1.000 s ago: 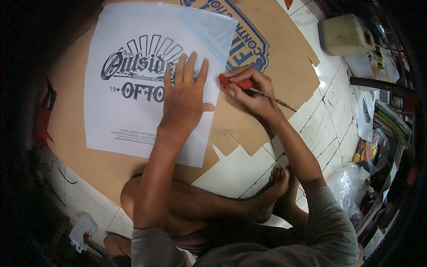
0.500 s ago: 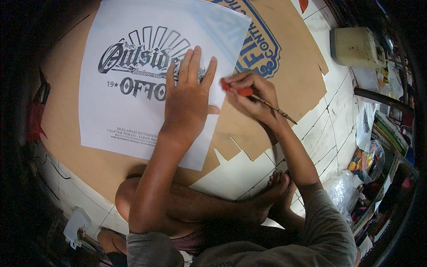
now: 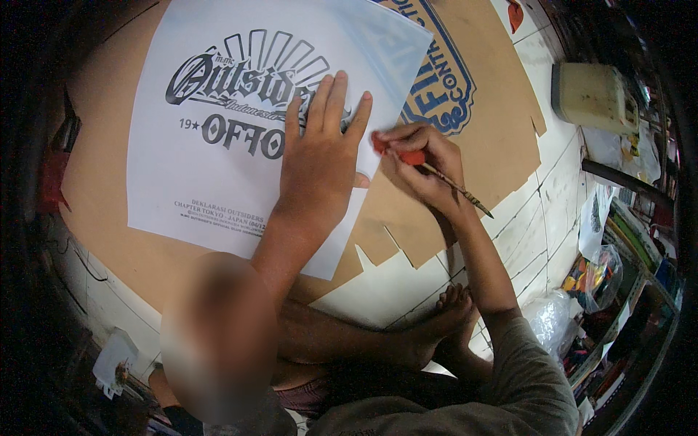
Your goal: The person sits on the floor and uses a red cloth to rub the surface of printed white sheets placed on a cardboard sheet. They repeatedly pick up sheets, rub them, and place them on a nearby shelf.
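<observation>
A large white sheet (image 3: 171,174) printed with black lettering and a fan of rays lies on brown paper or board (image 3: 502,142). Spread flat on the sheet's right half, my left hand (image 3: 320,163) covers part of the print. Just off the sheet's right edge, my right hand (image 3: 436,163) pinches a slim tool (image 3: 469,195) with red parts at the fingers and a thin brown, pointed shaft sticking out toward the lower right. Its working end is blurred, so its exact kind is unclear. Blue lettering (image 3: 443,83) shows on the brown surface beyond my right hand.
White floor tiles (image 3: 520,243) surround the brown surface, whose right edge is notched. At the right stand a cloudy plastic jerrycan (image 3: 592,98), clear plastic bags (image 3: 549,316) and a cluttered rack (image 3: 629,291). A white object (image 3: 116,360) sits lower left. My crossed legs (image 3: 363,336) are close below.
The view has shifted slightly, so most things appear a little farther right. My left hand stays flat on the sheet and my right keeps its pinch on the tool. A blurred patch now covers the lower left.
</observation>
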Demonstrator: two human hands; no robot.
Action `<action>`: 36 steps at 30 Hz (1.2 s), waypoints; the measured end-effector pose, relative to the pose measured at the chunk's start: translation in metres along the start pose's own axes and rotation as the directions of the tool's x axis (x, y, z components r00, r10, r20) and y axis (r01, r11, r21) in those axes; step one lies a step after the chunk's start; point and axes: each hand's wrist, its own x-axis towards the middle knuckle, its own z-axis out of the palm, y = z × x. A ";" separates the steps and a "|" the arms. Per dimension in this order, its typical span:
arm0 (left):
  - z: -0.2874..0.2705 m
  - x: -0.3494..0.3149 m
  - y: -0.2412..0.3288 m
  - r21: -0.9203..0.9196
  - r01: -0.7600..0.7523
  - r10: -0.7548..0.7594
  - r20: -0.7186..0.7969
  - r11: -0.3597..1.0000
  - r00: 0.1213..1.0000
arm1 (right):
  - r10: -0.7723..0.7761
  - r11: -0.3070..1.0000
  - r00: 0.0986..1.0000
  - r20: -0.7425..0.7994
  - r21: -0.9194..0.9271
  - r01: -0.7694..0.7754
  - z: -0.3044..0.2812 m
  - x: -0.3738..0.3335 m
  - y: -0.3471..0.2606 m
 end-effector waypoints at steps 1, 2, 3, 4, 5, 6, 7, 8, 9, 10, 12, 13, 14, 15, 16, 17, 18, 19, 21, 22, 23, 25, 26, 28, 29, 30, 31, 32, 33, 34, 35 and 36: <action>0.001 0.000 0.000 -0.004 0.002 -0.002 -0.002 1.000 1.000 | 0.014 1.000 1.000 0.026 -0.001 -0.014 -0.002 -0.002 0.000; 0.002 0.000 -0.001 -0.007 0.005 -0.006 -0.004 1.000 1.000 | 0.028 1.000 0.998 0.052 -0.002 -0.028 -0.002 -0.002 0.000; 0.002 0.000 0.000 -0.019 0.010 -0.010 -0.005 1.000 1.000 | 0.016 1.000 1.000 0.024 -0.023 -0.015 -0.001 -0.001 -0.001; 0.002 -0.001 -0.001 -0.017 0.011 -0.011 -0.008 1.000 1.000 | 0.003 0.999 1.000 -0.003 -0.045 -0.003 0.000 0.000 -0.002; 0.002 -0.001 0.000 -0.016 0.011 -0.011 -0.008 1.000 1.000 | -0.010 0.998 0.999 -0.031 -0.067 0.008 0.001 0.001 -0.003; 0.003 -0.001 -0.001 -0.001 0.005 -0.005 -0.012 1.000 1.000 | -0.002 0.999 1.000 -0.008 -0.046 0.002 0.001 0.001 -0.003; 0.004 -0.001 -0.002 0.005 0.003 -0.003 -0.011 1.000 1.000 | 0.006 1.000 1.000 0.016 -0.025 -0.005 0.000 -0.001 -0.004; 0.003 0.000 -0.002 0.012 0.002 -0.001 -0.012 1.000 1.000 | 0.013 1.000 0.999 0.040 -0.004 -0.013 0.000 -0.002 -0.003; 0.001 0.001 -0.002 0.010 0.002 -0.002 -0.008 1.000 1.000 | 0.002 1.000 0.997 0.071 -0.014 -0.001 -0.002 -0.001 -0.002; 0.000 0.002 -0.001 0.006 0.004 -0.004 -0.006 1.000 1.000 | -0.008 1.000 0.995 0.102 -0.024 0.010 -0.005 0.000 0.000; -0.001 0.001 -0.001 -0.003 0.008 -0.008 -0.002 1.000 1.000 | -0.006 1.000 0.990 0.144 0.021 0.003 -0.004 -0.001 -0.001; -0.002 0.001 -0.002 -0.003 0.010 -0.010 -0.001 1.000 1.000 | 0.090 0.979 0.996 0.027 0.183 -0.093 -0.007 -0.001 -0.001; -0.003 0.002 -0.003 -0.002 0.012 -0.012 0.000 1.000 1.000 | 0.203 0.922 0.977 -0.072 0.349 -0.166 -0.013 -0.001 -0.001; -0.003 0.003 -0.003 0.002 0.012 -0.012 0.000 1.000 1.000 | 0.326 0.834 0.933 -0.150 0.511 -0.209 -0.020 -0.003 0.000; -0.003 0.003 -0.002 0.003 0.012 -0.012 0.005 1.000 1.000 | 0.373 0.696 0.908 -0.191 0.705 -0.137 -0.026 0.002 0.005; -0.004 0.003 -0.001 0.003 0.014 -0.014 0.012 1.000 1.000 | 0.413 0.618 0.885 -0.213 0.780 -0.101 -0.031 0.002 0.009; -0.005 0.003 -0.001 0.002 0.013 -0.013 0.024 1.000 1.000 | 0.453 0.533 0.861 -0.232 0.844 -0.053 -0.034 0.005 0.010; -0.005 0.004 -0.001 0.023 0.001 -0.001 0.022 1.000 1.000 | 0.494 0.443 0.834 -0.245 0.897 0.001 -0.036 0.006 0.010; 0.000 0.004 -0.002 0.085 -0.037 0.037 0.001 0.996 0.999 | 0.454 0.421 0.856 -0.248 0.906 0.039 -0.037 -0.001 0.017; -0.003 0.010 -0.001 0.073 -0.044 0.044 0.013 0.996 0.999 | 0.444 0.425 0.860 -0.252 0.904 0.045 -0.038 -0.002 0.023; -0.002 0.011 0.002 0.045 -0.052 0.050 0.037 0.998 0.998 | 0.435 0.431 0.862 -0.260 0.901 0.054 -0.041 -0.005 0.029; -0.010 0.034 -0.008 -0.101 -0.047 0.054 0.065 0.994 0.996 | 0.502 0.505 0.824 -0.262 0.863 -0.033 -0.036 -0.006 0.023; -0.014 0.052 -0.012 -0.180 -0.064 0.074 0.051 0.982 0.996 | 0.491 0.529 0.835 -0.248 0.846 -0.060 -0.040 -0.005 0.023; -0.009 0.109 -0.026 -0.156 -0.188 0.169 -0.130 0.970 0.977 | 0.429 0.575 0.881 -0.198 0.812 -0.098 -0.037 0.002 0.014; 0.003 0.131 -0.048 -0.063 -0.194 0.182 -0.162 0.979 0.970 | 0.432 0.560 0.883 -0.185 0.822 -0.101 -0.024 0.014 0.001; 0.013 0.149 -0.075 0.043 -0.189 0.193 -0.188 0.981 0.963 | 0.401 0.540 0.901 -0.162 0.837 -0.090 -0.010 0.021 -0.006; 0.012 0.166 -0.073 0.043 -0.207 0.211 -0.133 0.977 0.968 | 0.452 0.515 0.868 -0.205 0.855 -0.066 -0.010 0.015 0.010; 0.012 0.172 -0.068 0.236 -0.150 0.159 -0.021 0.960 0.987 | 0.480 0.490 0.856 -0.194 0.868 -0.078 -0.006 0.014 0.022; 0.012 0.180 -0.067 0.222 -0.134 0.110 0.118 0.966 0.987 | 0.515 0.472 0.837 -0.186 0.876 -0.096 -0.006 0.012 0.027; 0.024 0.208 -0.040 0.173 -0.168 0.121 0.255 0.971 0.959 | 0.521 0.526 0.810 -0.269 0.849 -0.056 -0.031 0.005 0.028; 0.028 0.218 -0.028 0.173 -0.185 0.126 0.304 0.967 0.944 | 0.527 0.549 0.792 -0.309 0.835 -0.040 -0.040 0.001 0.025; 0.018 0.219 -0.033 0.197 -0.173 0.095 0.351 0.965 0.932 | 0.529 0.552 0.787 -0.317 0.833 -0.035 -0.035 0.002 0.016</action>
